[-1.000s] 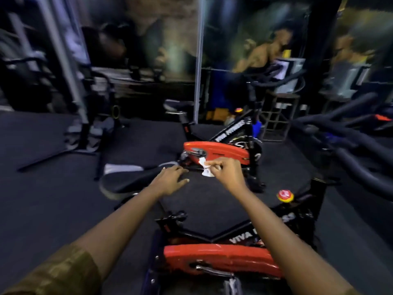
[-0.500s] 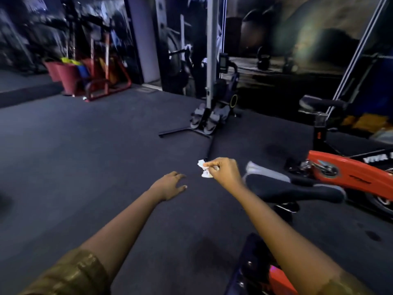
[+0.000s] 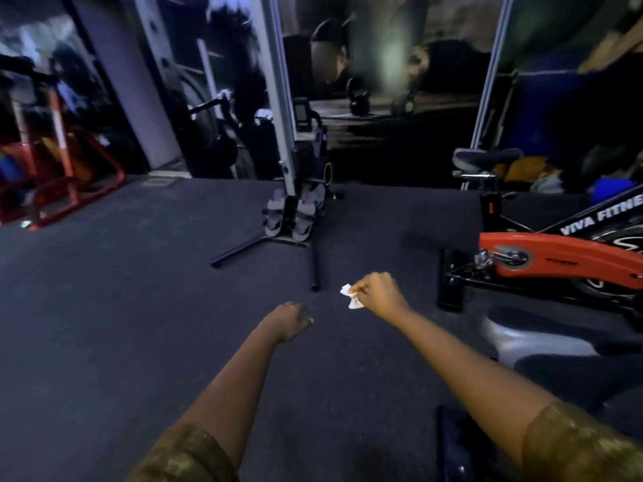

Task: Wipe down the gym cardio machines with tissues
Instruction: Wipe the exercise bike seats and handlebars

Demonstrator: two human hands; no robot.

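1. Pinching a small crumpled white tissue (image 3: 352,296) between thumb and curled fingers, my right hand (image 3: 381,293) is hovering above the dark grey rubber floor (image 3: 139,325), with the tissue sticking out of the hand's left side.
2. My left hand (image 3: 287,321) is hanging palm down, a little lower and to the left of the tissue and apart from it. Its fingers are loose and gripping nothing.
3. Both forearms are reaching forward from olive-gold sleeves (image 3: 188,453).
4. Straight ahead, a black rowing machine with grey footplates (image 3: 295,210) is standing on end against a pale upright rail. One of its thin black floor bars (image 3: 315,269) is pointing toward the tissue, its end lying just beyond it.
5. To the right, a red-and-black spin bike lettered VIVA FITNESS (image 3: 556,262) is standing well apart from my right hand.
6. A blurred grey-and-black saddle (image 3: 542,349) is showing beside my right forearm.
7. Far left, a red metal rack (image 3: 69,189) is standing by the wall.
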